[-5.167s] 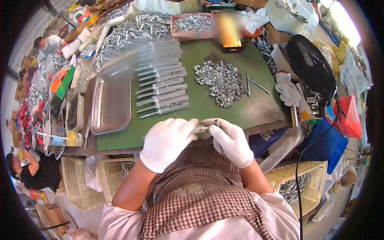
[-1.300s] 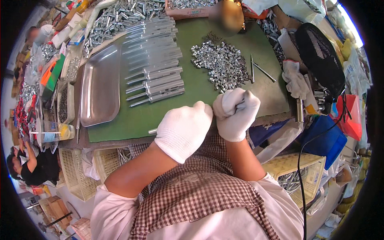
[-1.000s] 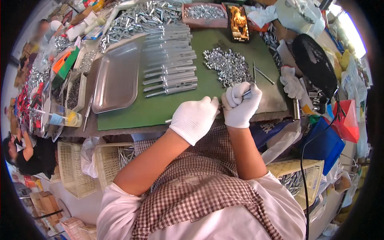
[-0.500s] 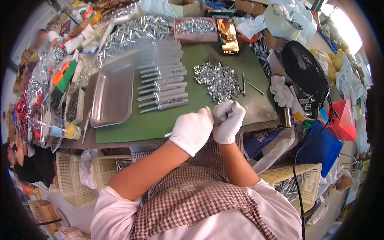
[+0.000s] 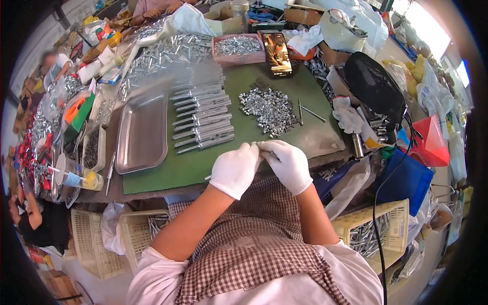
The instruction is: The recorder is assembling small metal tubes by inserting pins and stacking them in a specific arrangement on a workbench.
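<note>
My left hand (image 5: 235, 170), in a white knit glove, is closed at the front edge of the green mat (image 5: 193, 175). The end of a silver metal rod (image 5: 208, 177) sticks out to the left from behind it, and the rest is hidden. My right hand (image 5: 290, 165), gloved too, pinches with its fingertips against the left ones. A dark bit of metal shows among its fingers, too small to name. Just beyond both hands lies a heap of short silver metal sleeves (image 5: 269, 109). Left of the heap, silver rods with thicker tubes (image 5: 206, 119) lie in a column.
A steel tray (image 5: 142, 132) stands at the left of the mat. Two thin metal pins (image 5: 312, 113) lie right of the heap. At the back are a pink box (image 5: 236, 50) of small parts and a phone (image 5: 277, 55). Plastic crates (image 5: 378, 231) sit below the table; other people work farther off.
My right hand has turned from a curled fist to back-up, its fingertips now meeting the left hand's. The left hand stays closed near the same spot. The whole view has shifted slightly.
</note>
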The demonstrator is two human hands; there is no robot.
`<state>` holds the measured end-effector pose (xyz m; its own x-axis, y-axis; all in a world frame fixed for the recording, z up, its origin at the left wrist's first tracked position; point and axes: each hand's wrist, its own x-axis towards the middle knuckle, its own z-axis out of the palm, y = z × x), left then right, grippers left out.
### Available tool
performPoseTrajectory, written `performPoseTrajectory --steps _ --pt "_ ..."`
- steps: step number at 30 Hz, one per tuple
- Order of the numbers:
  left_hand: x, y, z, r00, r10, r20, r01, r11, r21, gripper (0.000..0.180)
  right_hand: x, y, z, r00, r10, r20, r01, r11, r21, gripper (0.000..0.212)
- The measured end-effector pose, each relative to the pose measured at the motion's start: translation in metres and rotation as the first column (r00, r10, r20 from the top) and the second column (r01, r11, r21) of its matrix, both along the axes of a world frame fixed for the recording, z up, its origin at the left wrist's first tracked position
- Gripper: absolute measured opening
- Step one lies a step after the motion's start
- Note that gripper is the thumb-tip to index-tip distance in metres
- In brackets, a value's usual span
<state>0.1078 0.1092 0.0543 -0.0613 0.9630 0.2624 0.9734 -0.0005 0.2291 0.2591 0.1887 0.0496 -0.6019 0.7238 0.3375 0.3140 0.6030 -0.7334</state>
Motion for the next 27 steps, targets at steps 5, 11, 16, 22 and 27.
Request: performPoseTrajectory --steps 5,11,16,22,27 --pt "-0.004 -0.007 0.011 0.999 0.017 0.039 -0.016 1.0 -0.016 0.035 0.004 0.012 0.005 0.997 0.061 0.035 -0.057 0.993 -0.098 0.017" --pt "-0.008 -0.014 0.022 1.0 -0.01 0.024 0.013 0.992 -0.124 0.039 0.003 0.017 0.006 0.994 0.086 0.069 -0.074 0.986 -0.152 0.014" --pt "-0.011 -0.014 0.024 0.999 0.005 0.052 0.004 0.986 -0.168 0.028 0.003 0.015 0.008 0.995 0.061 0.074 -0.05 0.989 -0.138 0.014" --pt "-0.013 -0.01 0.024 0.995 0.034 0.09 -0.018 0.985 -0.17 0.023 0.006 0.018 0.009 0.992 -0.126 0.023 0.125 0.992 0.028 0.012" --pt "-0.013 -0.011 0.025 0.992 0.053 0.11 -0.029 0.978 -0.205 0.022 0.007 0.016 0.014 0.986 -0.091 0.14 0.08 0.993 0.082 0.013"
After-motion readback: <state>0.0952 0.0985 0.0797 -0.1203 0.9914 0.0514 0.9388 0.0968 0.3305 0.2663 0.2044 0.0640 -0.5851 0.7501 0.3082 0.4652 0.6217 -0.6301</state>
